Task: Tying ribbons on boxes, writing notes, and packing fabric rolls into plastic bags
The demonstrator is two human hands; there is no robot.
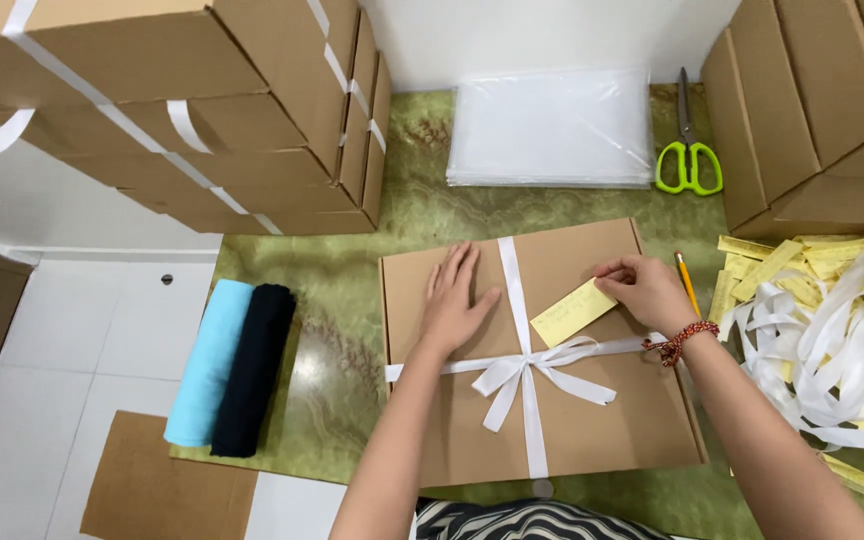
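Boxes: one flat brown box [562,400] mid-table, tied with one white ribbon [522,365].
Left hand [457,300]: flat, fingers spread, on lid.
Right hand [647,290]: pinching one yellow slip [570,312] against lid.
Edges: one pencil [686,280], seemingly touching box's right edge; green table [352,330] bare left.

A single head-worn camera looks steeply down from just above and behind the forearms, facing forward across the green counter [352,300]. It sits close: the ribboned box [592,420] fills the centre, stacked cartons [202,110] and floor [82,330] at the edges.
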